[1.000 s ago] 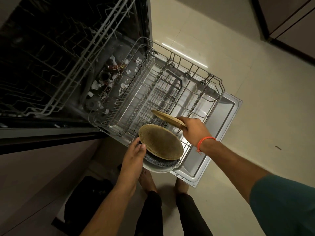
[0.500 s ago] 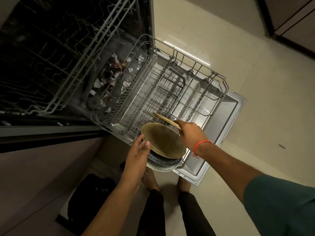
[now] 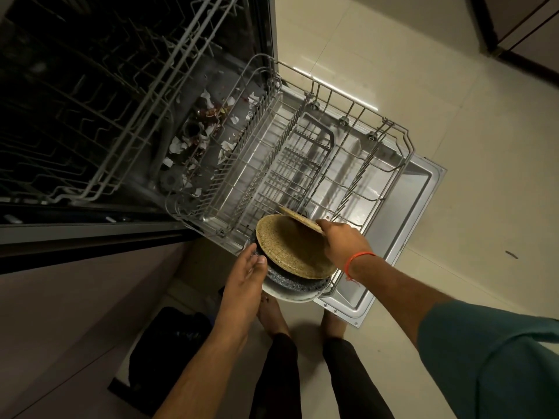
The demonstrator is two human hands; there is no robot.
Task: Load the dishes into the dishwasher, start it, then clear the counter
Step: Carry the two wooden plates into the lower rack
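Head view showed left hand (image 3: 245, 278) gripping the stacked dishes (image 3: 295, 275) by the rim over the lower rack (image 3: 302, 164), right hand (image 3: 340, 241) pinching a thin speckled plate (image 3: 299, 219) edge-on; likely stiff, breakable, heavy.

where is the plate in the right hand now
In the head view it sits centre-right: the thin plate is pinched by the right hand, tilted above the near end of the lower rack, just beyond the stack of plates.
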